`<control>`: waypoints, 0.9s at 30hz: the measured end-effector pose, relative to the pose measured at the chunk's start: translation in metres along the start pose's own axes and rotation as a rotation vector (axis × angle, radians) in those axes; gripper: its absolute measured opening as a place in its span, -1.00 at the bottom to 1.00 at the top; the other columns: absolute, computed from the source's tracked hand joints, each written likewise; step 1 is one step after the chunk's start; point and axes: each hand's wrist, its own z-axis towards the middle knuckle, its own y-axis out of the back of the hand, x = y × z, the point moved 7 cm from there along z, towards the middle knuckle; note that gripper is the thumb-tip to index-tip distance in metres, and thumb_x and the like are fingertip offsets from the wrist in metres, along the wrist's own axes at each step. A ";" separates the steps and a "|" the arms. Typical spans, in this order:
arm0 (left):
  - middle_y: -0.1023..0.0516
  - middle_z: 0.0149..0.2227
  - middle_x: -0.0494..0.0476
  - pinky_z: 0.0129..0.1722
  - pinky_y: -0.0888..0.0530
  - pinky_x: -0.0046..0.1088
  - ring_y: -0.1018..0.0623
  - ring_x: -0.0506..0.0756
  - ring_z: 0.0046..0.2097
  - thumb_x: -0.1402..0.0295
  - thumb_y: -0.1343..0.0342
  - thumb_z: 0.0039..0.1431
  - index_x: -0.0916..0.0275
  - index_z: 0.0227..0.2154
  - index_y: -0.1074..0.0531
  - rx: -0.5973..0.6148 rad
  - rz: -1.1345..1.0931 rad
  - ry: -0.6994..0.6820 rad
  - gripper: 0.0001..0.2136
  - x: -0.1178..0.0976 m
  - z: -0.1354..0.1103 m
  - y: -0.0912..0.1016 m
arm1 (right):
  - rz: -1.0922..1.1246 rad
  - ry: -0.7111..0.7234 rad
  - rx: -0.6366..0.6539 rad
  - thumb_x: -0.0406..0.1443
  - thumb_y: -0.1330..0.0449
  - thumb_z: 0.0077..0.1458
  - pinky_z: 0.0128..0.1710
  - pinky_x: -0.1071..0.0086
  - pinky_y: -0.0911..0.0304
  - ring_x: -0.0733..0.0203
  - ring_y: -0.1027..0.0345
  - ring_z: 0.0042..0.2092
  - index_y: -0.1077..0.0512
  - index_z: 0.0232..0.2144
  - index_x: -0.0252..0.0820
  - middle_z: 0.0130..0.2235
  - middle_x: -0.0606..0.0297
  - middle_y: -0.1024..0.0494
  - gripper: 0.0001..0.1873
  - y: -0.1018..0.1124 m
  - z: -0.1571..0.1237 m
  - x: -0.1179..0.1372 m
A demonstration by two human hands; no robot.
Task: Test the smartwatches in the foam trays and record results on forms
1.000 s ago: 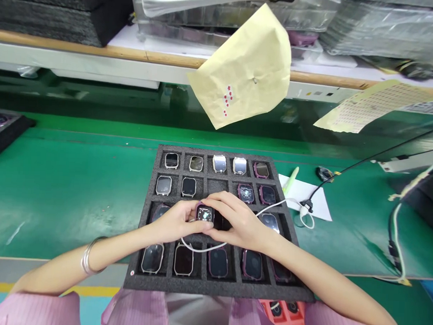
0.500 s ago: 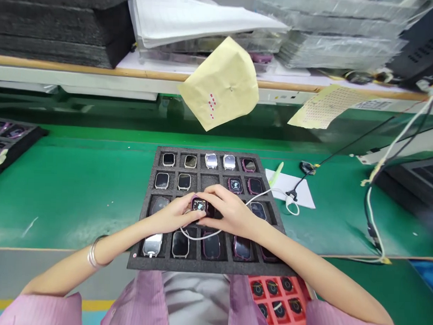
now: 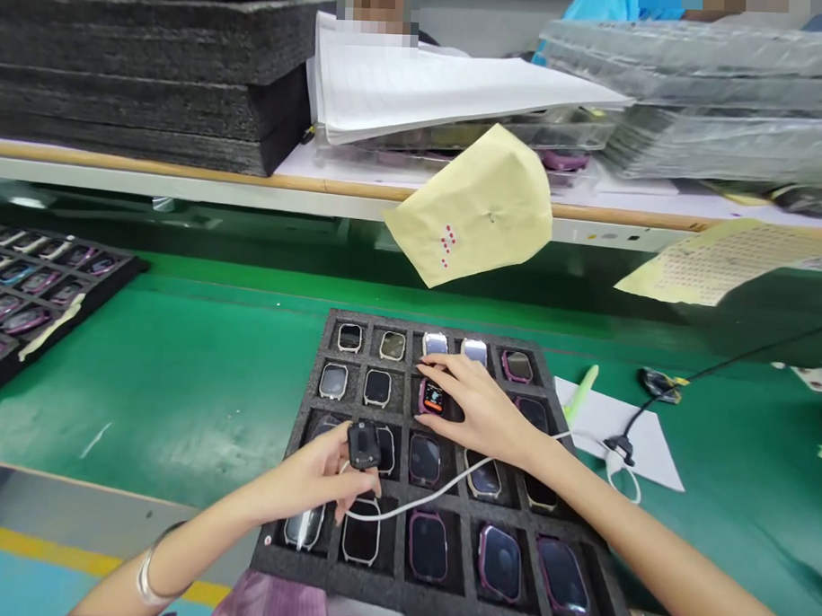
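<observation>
My left hand [image 3: 317,475] is closed on a small black square charging head [image 3: 364,445] with a white cable [image 3: 431,499], over the left side of a black foam tray [image 3: 317,386]. My right hand [image 3: 479,405] reaches across the tray, with thumb and fingers round a purple-framed smartwatch case [image 3: 433,397] whose screen is lit. That watch is at the middle compartment of the second row; whether it rests on the bottom is hard to see. Other strapless watch cases with dark or silvery screens lie in the compartments. My right hand hides part of the upper rows.
Another foam tray of watches [image 3: 38,277] is at the left. A green pen [image 3: 581,392] and white paper [image 3: 655,447] lie right of the tray, beside a black cable connector [image 3: 620,448]. Yellow paper [image 3: 482,212] hangs from the shelf, which holds black foam stacks [image 3: 190,85].
My hands have moved apart. The lit watch is now at a second-row compartment under my right hand, while my left hand holds the charging head away from it. The view has shifted left and closer.
</observation>
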 end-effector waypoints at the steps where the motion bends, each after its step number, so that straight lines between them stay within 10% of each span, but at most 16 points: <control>1: -0.47 -0.25 0.11 -0.51 -0.40 -0.58 -0.37 -0.11 -0.49 0.25 -0.18 0.16 0.27 -0.08 -0.24 0.011 -0.017 -0.010 -0.65 0.001 0.000 -0.001 | -0.018 0.027 0.000 -0.26 -0.23 0.13 0.01 -0.02 -0.23 -0.10 -0.26 0.07 -0.42 -0.04 -0.24 0.07 -0.01 -0.37 -0.65 -0.002 0.005 0.006; 12: -0.42 -0.19 0.14 -0.69 -0.39 -0.70 -0.37 -0.07 -0.42 0.32 -0.16 0.15 0.22 0.01 -0.20 -0.131 0.063 -0.104 -0.60 0.000 0.023 0.002 | -0.293 0.081 0.357 -0.19 -0.37 0.00 -0.10 -0.05 -0.33 -0.27 -0.25 0.08 -0.49 -0.22 -0.47 0.19 -0.24 -0.24 -0.59 -0.042 0.068 0.030; 20: -0.52 -0.11 0.28 -0.65 -0.32 -0.63 -0.31 -0.16 -0.57 0.29 -0.26 0.05 0.30 -0.09 -0.28 -0.141 -0.096 -0.074 -0.59 -0.007 0.028 0.011 | 0.276 -0.055 0.226 -0.22 -0.36 -0.04 0.08 0.10 -0.24 -0.05 -0.27 0.13 -0.48 -0.34 -0.22 0.10 0.02 -0.36 -0.77 -0.016 0.076 0.000; 27: -0.43 -0.43 -0.03 -0.49 -0.32 -0.56 -0.37 -0.09 -0.48 0.46 -0.39 -0.21 0.30 -0.23 -0.34 -0.113 -0.147 -0.040 -0.55 -0.007 0.024 0.010 | 0.188 0.108 0.144 -0.34 -0.30 -0.02 -0.02 0.04 -0.31 -0.09 -0.38 0.02 -0.41 -0.15 -0.25 0.06 -0.02 -0.44 -0.67 -0.005 0.033 0.058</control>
